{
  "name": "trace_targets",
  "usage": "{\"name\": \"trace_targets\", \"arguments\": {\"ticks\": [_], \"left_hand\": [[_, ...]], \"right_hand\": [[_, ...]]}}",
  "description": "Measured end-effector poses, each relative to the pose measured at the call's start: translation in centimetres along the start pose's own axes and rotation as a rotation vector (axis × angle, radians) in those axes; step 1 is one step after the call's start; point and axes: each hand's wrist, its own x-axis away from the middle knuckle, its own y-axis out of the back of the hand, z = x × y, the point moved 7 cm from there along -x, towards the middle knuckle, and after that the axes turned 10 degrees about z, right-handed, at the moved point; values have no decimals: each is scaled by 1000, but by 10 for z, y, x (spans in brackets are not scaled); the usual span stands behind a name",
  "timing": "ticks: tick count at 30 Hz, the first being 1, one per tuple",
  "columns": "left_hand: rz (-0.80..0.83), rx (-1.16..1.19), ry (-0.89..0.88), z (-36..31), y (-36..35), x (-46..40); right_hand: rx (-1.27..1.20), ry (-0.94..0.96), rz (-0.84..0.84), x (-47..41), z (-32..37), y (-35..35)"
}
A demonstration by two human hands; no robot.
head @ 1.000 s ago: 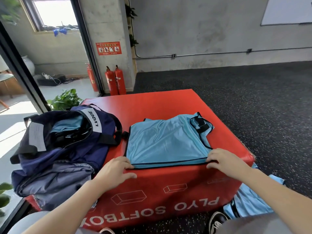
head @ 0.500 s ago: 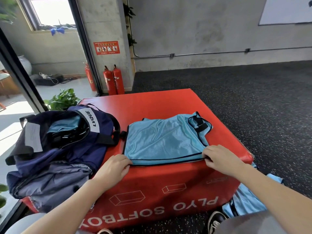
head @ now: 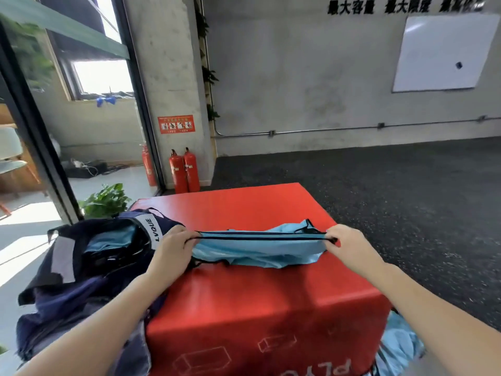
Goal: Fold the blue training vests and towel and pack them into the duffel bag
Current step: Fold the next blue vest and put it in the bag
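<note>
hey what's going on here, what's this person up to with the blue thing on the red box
A person is folding a blue training vest on a red soft box. The left hand and right hand each pinch an end of its black-trimmed edge, lifting it while the rest drapes on the box. A navy duffel bag sits open at the left with blue fabric already inside. More blue cloth hangs by the box's right side.

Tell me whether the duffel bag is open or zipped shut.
Open. The duffel bag gapes at the top, with light blue fabric visible inside its mouth.
</note>
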Motion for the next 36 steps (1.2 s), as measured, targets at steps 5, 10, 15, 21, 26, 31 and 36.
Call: {"name": "trace_targets", "arguments": {"ticks": [5,10,15,21,26,31,36], "left_hand": [[-197,38,32,-59,100,-60],[-309,132,61,-124,213,-99],[-403,172,-6,-181,312,-100],[-435,205,-33,-214,378,-82],[-406,162,-23,-210,390,-72],[-366,125,41,-177,376,-79],[-266,117,82,-137,333,-100]], "right_hand": [[-241,-114,-281,-29,34,120],[-455,-72,-435,-49,84,244],[-585,-23,-523,-50,123,336],[-667,1,-480,-51,146,391],[-678,-3,-266,-61,150,389],[-708,-13,-170,-74,146,362],[-653,-36,-174,-97,127,323]]}}
